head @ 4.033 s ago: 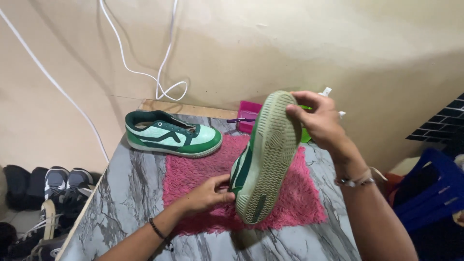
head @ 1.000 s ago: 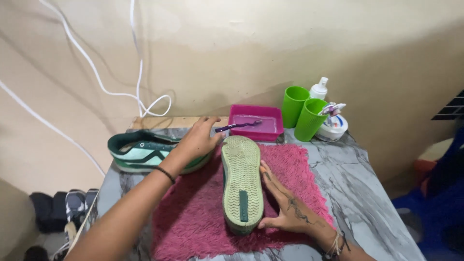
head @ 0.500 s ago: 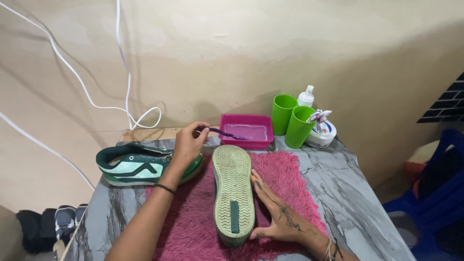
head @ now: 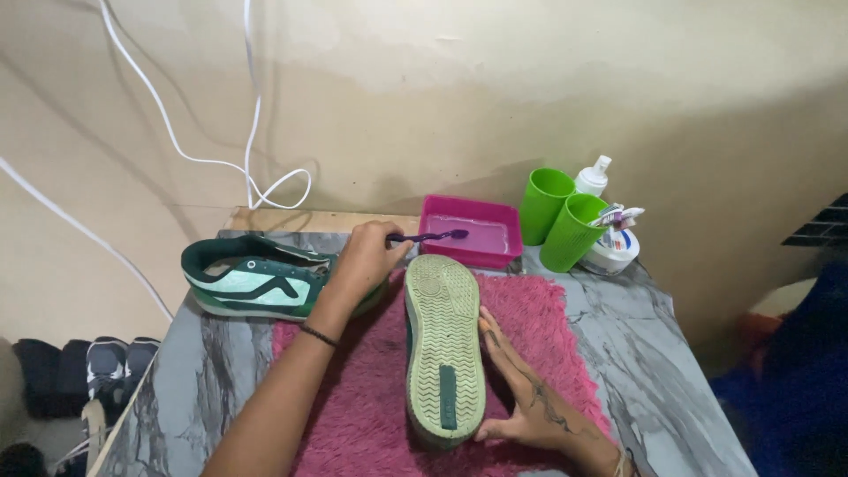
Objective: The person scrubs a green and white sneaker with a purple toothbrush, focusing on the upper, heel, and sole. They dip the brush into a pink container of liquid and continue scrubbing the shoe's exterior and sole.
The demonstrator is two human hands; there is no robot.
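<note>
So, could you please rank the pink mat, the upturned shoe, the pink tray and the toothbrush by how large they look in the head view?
1. pink mat
2. upturned shoe
3. pink tray
4. toothbrush, in the left hand

The tray sits farther back, so its gap to the shoe is uncertain.

Soft, rather dim warm light is falling from above and in front, leaving the wall unevenly lit (brighter up top, dusky lower down). The cups are casting faint shadows on it. No glare is showing on the tabletop. The right edge is sinking into blurred darkness.
</note>
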